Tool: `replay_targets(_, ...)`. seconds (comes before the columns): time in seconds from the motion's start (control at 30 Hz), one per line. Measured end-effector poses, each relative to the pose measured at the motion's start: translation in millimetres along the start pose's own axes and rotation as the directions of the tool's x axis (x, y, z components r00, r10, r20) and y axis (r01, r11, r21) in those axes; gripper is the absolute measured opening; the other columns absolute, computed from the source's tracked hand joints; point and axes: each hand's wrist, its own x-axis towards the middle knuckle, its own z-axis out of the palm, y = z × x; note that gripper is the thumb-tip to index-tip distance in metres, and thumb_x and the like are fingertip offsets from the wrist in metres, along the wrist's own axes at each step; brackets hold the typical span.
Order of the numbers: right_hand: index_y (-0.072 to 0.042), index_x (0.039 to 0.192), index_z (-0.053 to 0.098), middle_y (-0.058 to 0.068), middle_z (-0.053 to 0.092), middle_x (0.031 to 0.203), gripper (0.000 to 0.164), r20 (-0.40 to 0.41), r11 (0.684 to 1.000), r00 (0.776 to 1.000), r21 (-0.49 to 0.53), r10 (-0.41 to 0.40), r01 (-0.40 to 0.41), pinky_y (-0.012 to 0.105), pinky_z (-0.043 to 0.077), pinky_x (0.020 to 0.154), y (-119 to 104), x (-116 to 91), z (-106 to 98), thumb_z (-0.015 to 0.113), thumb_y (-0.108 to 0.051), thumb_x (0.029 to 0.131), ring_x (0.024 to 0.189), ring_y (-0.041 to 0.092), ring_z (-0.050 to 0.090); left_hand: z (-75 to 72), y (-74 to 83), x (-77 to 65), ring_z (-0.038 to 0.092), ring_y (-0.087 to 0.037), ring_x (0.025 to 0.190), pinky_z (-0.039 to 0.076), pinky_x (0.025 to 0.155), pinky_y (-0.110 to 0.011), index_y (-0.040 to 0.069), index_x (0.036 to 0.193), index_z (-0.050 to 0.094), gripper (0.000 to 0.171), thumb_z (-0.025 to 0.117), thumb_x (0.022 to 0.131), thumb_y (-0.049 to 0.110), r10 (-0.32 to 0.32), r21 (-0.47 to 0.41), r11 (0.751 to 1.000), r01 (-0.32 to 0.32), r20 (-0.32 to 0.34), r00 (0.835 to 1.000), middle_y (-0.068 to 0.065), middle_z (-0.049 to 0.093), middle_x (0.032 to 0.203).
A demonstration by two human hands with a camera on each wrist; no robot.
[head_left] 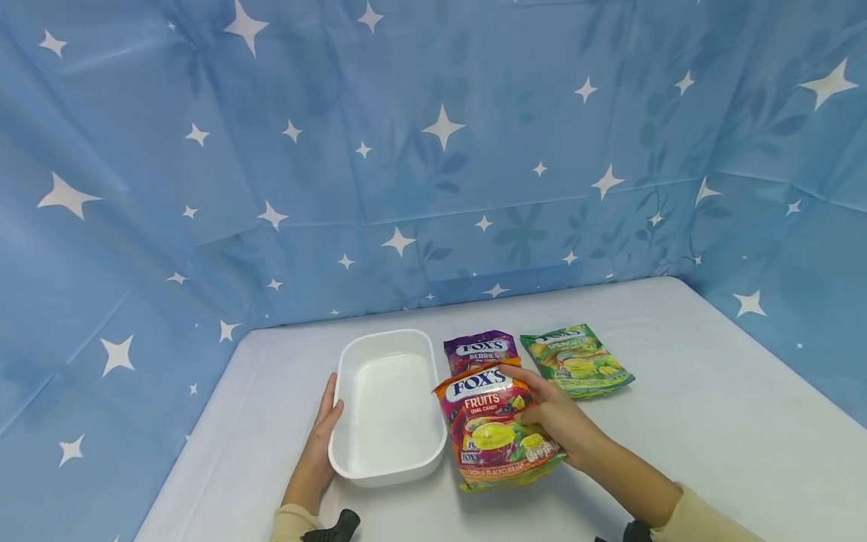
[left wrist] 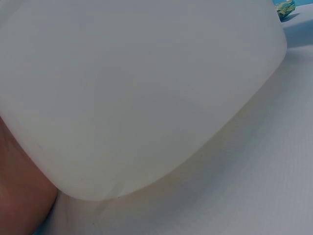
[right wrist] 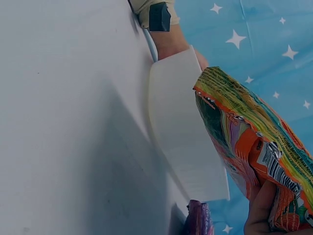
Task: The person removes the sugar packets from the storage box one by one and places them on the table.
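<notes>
An orange bag of fruit candy [head_left: 484, 440], labelled FOX'S FRUITS, is held by my right hand [head_left: 557, 415] at its right side, thumb over the front. In the right wrist view the bag [right wrist: 239, 132] is raised above the table, its crinkled back towards the camera. Close to its left stands a white rectangular tub [head_left: 387, 479] with nothing inside. My left hand [head_left: 322, 436] rests along the tub's left wall, fingers extended. The left wrist view is mostly filled by the tub's outer wall [left wrist: 142, 103], with a bit of skin at its lower left.
Behind the held bag lies a purple bag of berry candy [head_left: 479, 348], partly covered by it. A green candy bag [head_left: 577, 363] lies to the right of that one. All stand on a white-covered table [head_left: 691, 376] before a blue curtain with white stars [head_left: 433, 188].
</notes>
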Motion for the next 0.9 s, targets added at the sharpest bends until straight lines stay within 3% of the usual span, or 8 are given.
replay_targets(0.23, -0.029, 0.134, 0.044, 0.015, 0.032, 0.145, 0.067, 0.003, 1.0, 1.0, 0.018, 0.016, -0.016, 0.04, 0.049, 0.085, 7.3, -8.3, -3.4, 0.053, 0.007, 0.078, 0.119, 0.033, 0.043, 0.9, -1.1, -0.2, -0.008, -0.015, 0.142, -0.001, 0.115, -0.043, 0.033, 0.147, -0.004, 0.058, 0.029, 0.098, 0.034, -0.024, 0.001, 1.0, 0.024, -0.018, 1.0, 0.012, -0.008, 0.154)
replay_targets(0.67, -0.028, 0.134, 0.045, 0.018, 0.019, 0.149, 0.069, -0.005, 0.997, 0.998, -0.022, 0.068, -0.068, 0.045, 0.051, 0.083, 16.4, -28.8, -14.2, 0.054, 0.007, 0.075, 0.122, 0.04, 0.037, 1.7, 2.6, -1.6, -0.011, -0.019, 0.142, -0.002, 0.115, -0.045, 0.031, 0.147, -0.005, 0.059, 0.03, 0.099, 0.033, -0.027, -0.014, 1.0, 0.026, -0.014, 1.0, 0.008, -0.011, 0.154)
replay_targets(0.9, -0.026, 0.137, 0.041, 0.021, 0.022, 0.146, 0.07, 0.008, 0.996, 0.996, -0.008, 0.084, -0.084, 0.043, 0.052, 0.08, 18.6, -34.3, -21.0, 0.053, 0.006, 0.076, 0.115, 0.036, 0.045, 0.0, 2.7, -0.8, -0.01, -0.019, 0.142, -0.003, 0.114, -0.045, 0.029, 0.147, -0.006, 0.061, 0.03, 0.098, 0.035, -0.023, -0.005, 1.0, 0.023, -0.01, 1.0, 0.008, -0.01, 0.154)
